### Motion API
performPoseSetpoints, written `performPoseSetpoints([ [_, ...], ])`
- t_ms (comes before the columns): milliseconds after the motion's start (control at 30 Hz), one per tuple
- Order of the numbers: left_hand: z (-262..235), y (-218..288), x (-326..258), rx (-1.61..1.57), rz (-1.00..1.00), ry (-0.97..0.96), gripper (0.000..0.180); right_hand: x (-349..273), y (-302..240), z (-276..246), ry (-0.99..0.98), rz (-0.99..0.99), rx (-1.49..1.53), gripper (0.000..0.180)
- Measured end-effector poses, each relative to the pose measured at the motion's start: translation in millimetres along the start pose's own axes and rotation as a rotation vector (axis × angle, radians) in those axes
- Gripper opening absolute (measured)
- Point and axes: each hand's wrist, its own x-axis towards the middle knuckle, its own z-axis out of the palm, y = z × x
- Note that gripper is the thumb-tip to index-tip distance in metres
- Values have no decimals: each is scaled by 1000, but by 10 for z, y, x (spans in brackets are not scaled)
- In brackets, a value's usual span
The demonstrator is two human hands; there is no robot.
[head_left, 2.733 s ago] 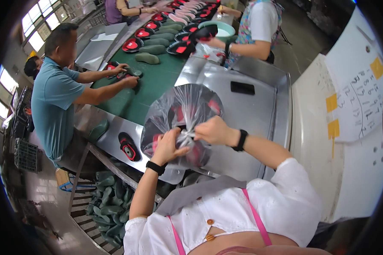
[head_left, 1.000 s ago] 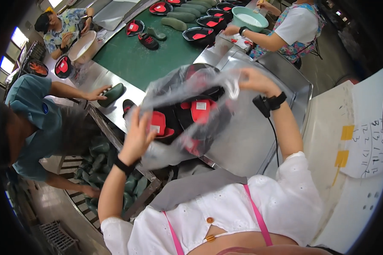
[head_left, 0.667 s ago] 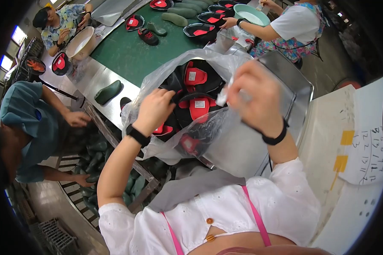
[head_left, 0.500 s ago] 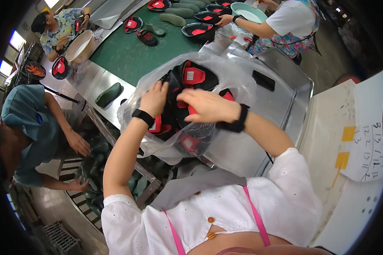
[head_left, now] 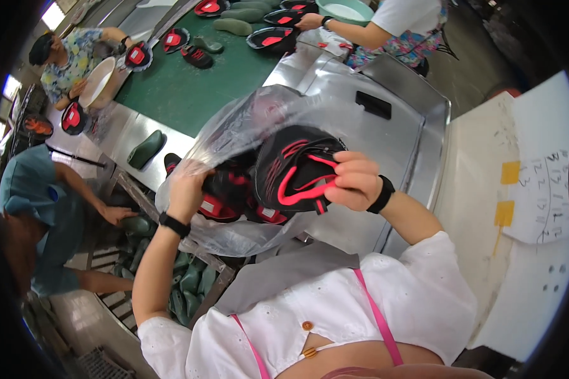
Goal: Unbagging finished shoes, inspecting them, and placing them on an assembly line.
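My right hand [head_left: 354,182] is closed on the edge of a black shoe upper [head_left: 273,167] with red lining, its opening turned toward me. The upper is lifted over the mouth of a clear plastic bag [head_left: 250,243]. More black-and-red uppers [head_left: 218,208] lie inside the bag, partly covered by the held one. At the bag's left side, my left hand [head_left: 188,192] grips the gathered plastic; its fingertips are partly hidden.
The bag rests on a metal worktop [head_left: 385,136] bearing a black phone-like slab [head_left: 373,105]. Beyond is a green table [head_left: 189,91] with green shoe lasts [head_left: 232,26] and uppers. Three co-workers are nearby. A crate of lasts [head_left: 189,281] stands below left.
My right hand has taken hold of one upper and raised it from the bag toward the right. My left hand has shifted left from the uppers to the bag's edge.
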Motion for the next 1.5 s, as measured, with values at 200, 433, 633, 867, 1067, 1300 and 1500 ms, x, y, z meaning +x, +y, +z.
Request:
performPoseSetpoints([
  [200, -270, 429, -156, -345, 169, 506, 14, -248, -168, 34, 158, -127, -373, 31],
  [433, -197, 498, -226, -551, 41, 900, 17, -282, -406, -80, 158, 85, -284, 39],
  [633, -88, 588, -120, -757, 77, 971, 18, 112, -503, -264, 665, 612, -340, 47],
  [867, -301, 562, 127, -689, -230, 720, 25, 233, -481, -637, 408, 963, 478, 62],
  [1067, -674, 593, 410, -214, 179, 554, 28, 230, 40, -471, 150, 718, 1010, 45],
  [1300, -669, 673, 625, 77, 325, 679, 24, 486, 219, 431, -230, 583, 1196, 30],
  [1500, -151, 439, 336, -133, 65, 573, 34, 116, 83, 820, -78, 754, 1105, 28],
])
